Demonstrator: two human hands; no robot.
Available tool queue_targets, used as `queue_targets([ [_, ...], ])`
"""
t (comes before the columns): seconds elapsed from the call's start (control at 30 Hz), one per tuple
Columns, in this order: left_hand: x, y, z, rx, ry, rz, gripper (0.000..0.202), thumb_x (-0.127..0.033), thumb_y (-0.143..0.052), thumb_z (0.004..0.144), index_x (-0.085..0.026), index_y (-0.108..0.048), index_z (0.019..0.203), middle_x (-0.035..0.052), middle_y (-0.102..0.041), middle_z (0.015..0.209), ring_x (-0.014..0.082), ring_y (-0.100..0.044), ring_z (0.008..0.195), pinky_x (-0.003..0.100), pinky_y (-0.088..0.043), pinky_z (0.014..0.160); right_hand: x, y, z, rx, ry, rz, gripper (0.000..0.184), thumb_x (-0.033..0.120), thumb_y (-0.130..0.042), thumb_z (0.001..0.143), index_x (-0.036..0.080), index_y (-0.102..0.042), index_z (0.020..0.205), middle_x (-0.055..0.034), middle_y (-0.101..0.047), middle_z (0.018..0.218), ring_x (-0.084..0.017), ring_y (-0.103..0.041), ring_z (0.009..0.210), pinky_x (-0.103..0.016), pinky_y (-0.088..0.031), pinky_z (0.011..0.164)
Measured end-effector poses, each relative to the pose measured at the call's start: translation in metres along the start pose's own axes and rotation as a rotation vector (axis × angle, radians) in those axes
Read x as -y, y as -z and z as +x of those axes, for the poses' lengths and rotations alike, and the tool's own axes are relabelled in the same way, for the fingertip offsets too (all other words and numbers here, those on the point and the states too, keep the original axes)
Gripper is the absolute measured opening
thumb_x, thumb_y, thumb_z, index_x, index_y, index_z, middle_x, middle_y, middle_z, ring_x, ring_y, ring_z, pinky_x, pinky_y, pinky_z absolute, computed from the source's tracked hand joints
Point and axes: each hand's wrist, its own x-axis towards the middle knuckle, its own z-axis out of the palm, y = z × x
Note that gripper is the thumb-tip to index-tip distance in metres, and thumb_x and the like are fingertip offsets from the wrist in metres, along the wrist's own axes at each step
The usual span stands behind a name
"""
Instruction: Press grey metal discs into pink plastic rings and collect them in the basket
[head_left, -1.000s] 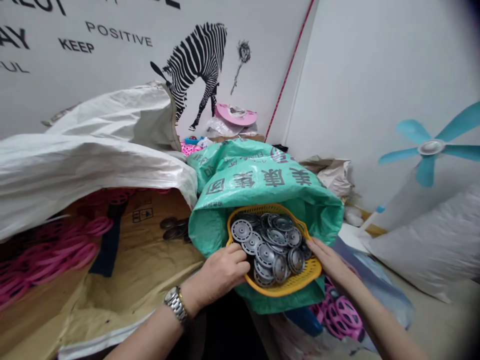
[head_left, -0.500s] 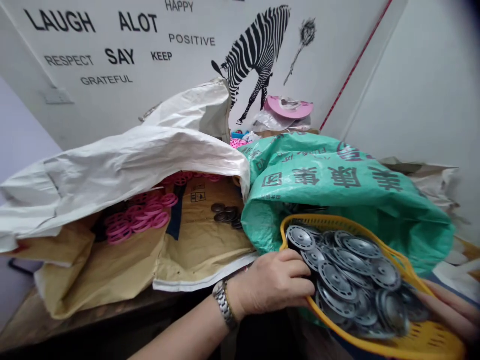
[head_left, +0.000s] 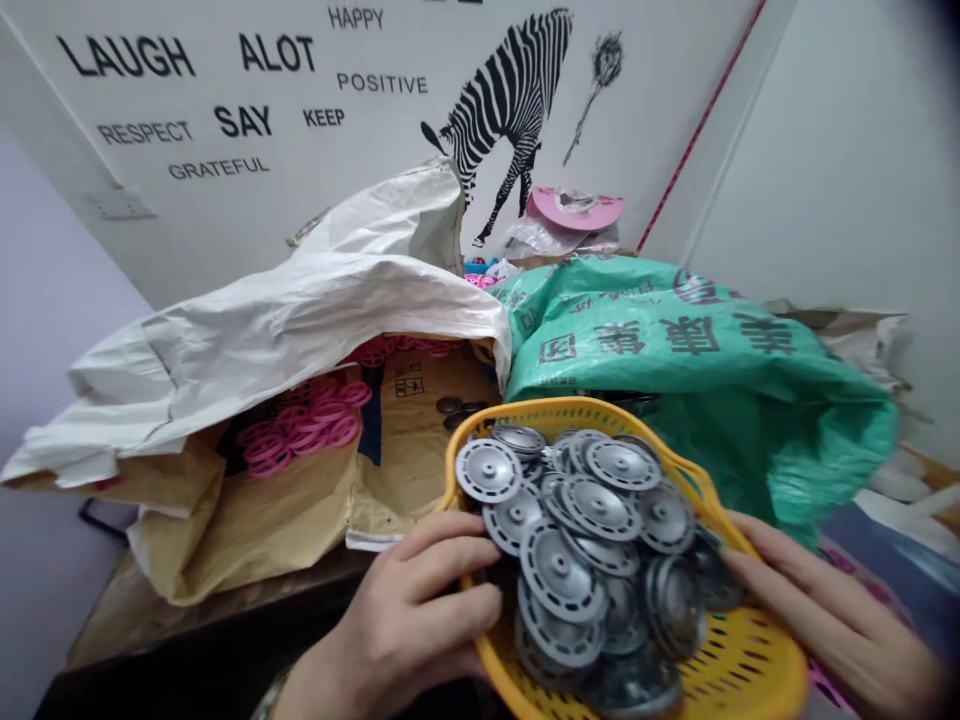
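A yellow perforated plastic basket (head_left: 742, 668) fills the lower middle of the view, heaped with several grey plastic discs (head_left: 581, 540). My left hand (head_left: 409, 630) is closed on the basket's left rim, fingers curled over the edge beside the discs. My right hand (head_left: 825, 620) grips the right rim, fingers lying along its outer wall. The basket sits in front of the mouth of a green woven sack (head_left: 675, 350).
A large white and brown paper sack (head_left: 247, 330) lies open at the left on a dark table (head_left: 187, 640), with pink plastic rings (head_left: 307, 430) and a few dark discs (head_left: 457, 408) inside. Behind stand a pink disc pile (head_left: 574, 210) and the lettered zebra wall.
The basket has come out of the green sack toward me and shifted left. Both hands moved with it and kept their hold on the rims.
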Motion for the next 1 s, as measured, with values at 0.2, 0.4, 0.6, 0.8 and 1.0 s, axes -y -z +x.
queue_targets([
  [0.2, 0.016, 0.055, -0.056, -0.072, 0.228, 0.154, 0.029, -0.05, -0.06, 0.087, -0.035, -0.068, 0.111, 0.0057, -0.068, 0.12, 0.0285, -0.058, 0.118, 0.042, -0.055, 0.095, 0.073, -0.065, 0.008, 0.355, 0.103, 0.261, 0.047, 0.057, -0.051, 0.086, 0.023, -0.063, 0.116, -0.0093, -0.068, 0.117, -0.029, -0.064, 0.107, -0.039, -0.054, 0.092],
  [0.4, 0.048, 0.093, -0.068, -0.162, 0.35, 0.148, 0.032, -0.05, -0.052, 0.092, -0.035, -0.066, 0.116, 0.005, -0.063, 0.129, 0.0315, -0.053, 0.124, 0.051, -0.045, 0.105, 0.091, -0.128, 0.036, 0.626, -0.007, 0.407, 0.035, 0.054, -0.05, 0.088, 0.021, -0.055, 0.097, 0.0008, -0.063, 0.073, -0.015, -0.062, 0.059, -0.025, -0.051, 0.052],
  [0.6, 0.094, 0.099, -0.041, -0.26, 0.507, -0.008, 0.024, -0.044, -0.058, 0.089, -0.028, -0.07, 0.102, 0.0034, -0.067, 0.121, 0.0272, -0.057, 0.122, 0.041, -0.046, 0.105, 0.098, -0.16, 0.061, 0.779, -0.203, 0.562, 0.041, 0.059, -0.049, 0.089, 0.019, -0.051, 0.093, 0.0026, -0.065, 0.074, -0.007, -0.062, 0.045, -0.014, -0.037, 0.042],
  [0.8, 0.134, 0.082, 0.027, -0.433, 0.87, -0.266, 0.036, -0.051, -0.064, 0.08, -0.017, -0.069, 0.093, 0.0056, -0.072, 0.094, 0.0191, -0.064, 0.079, 0.025, -0.053, 0.066, 0.095, -0.163, 0.076, 0.805, -0.261, 0.704, 0.051, 0.064, -0.037, 0.094, 0.017, -0.056, 0.101, -0.0071, -0.072, 0.098, -0.006, -0.065, 0.053, -0.015, -0.043, 0.049],
  [1.0, 0.152, 0.077, 0.084, -0.385, 1.042, -0.353, 0.036, -0.048, -0.067, 0.077, -0.018, -0.069, 0.097, -0.0022, -0.061, 0.067, 0.0105, -0.051, 0.051, 0.018, -0.039, 0.043, 0.09, -0.166, 0.084, 0.754, -0.279, 0.863, 0.05, 0.063, -0.046, 0.092, 0.017, -0.057, 0.107, -0.0085, -0.072, 0.102, -0.007, -0.066, 0.058, -0.018, -0.047, 0.055],
])
